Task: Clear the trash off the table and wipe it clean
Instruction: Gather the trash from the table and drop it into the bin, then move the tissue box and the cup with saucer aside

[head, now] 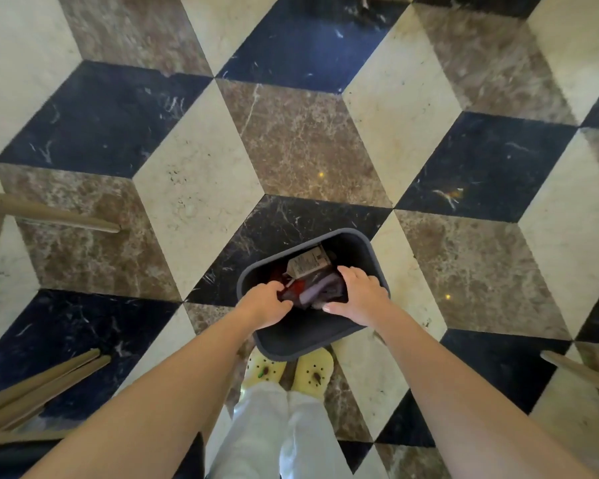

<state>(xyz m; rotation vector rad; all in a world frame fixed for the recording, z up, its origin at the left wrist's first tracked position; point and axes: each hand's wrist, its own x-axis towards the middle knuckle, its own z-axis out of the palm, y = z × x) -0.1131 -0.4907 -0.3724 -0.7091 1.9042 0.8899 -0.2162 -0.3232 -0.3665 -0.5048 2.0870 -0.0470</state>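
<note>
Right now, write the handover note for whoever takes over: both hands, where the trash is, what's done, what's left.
Left hand: fingers curled on the dark red and purple wrappers, over the bin.
Right hand: pressed on the same wrappers from the other side.
The dark grey rectangular plastic bin stands on the patterned marble floor, by the person's feet. A beige printed carton already lies inside.
Done: some trash is binned.
Left: release the wrappers, then wipe the table, which is out of view.
</note>
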